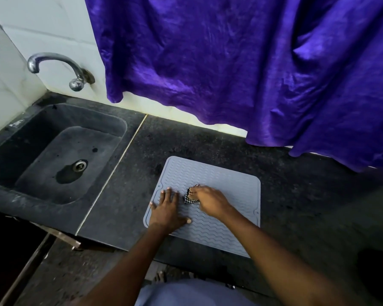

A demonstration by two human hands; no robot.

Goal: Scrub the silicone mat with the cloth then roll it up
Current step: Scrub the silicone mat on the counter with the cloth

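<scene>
Left hand (pixel 167 209) splayed flat on ridged grey silicone mat (pixel 228 191) — right hand (pixel 209 200) clutches bunched checkered cloth (pixel 189 197).

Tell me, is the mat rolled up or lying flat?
Flat. The silicone mat lies spread on the counter, corners showing, no curl, both hands on it.

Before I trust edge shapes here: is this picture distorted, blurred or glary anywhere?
Head view: wide-angle bending curves the counter and sink edges; light is dim and even; small glare on the tap; mat ridges sharp; right hand on the cloth slightly soft.
</scene>
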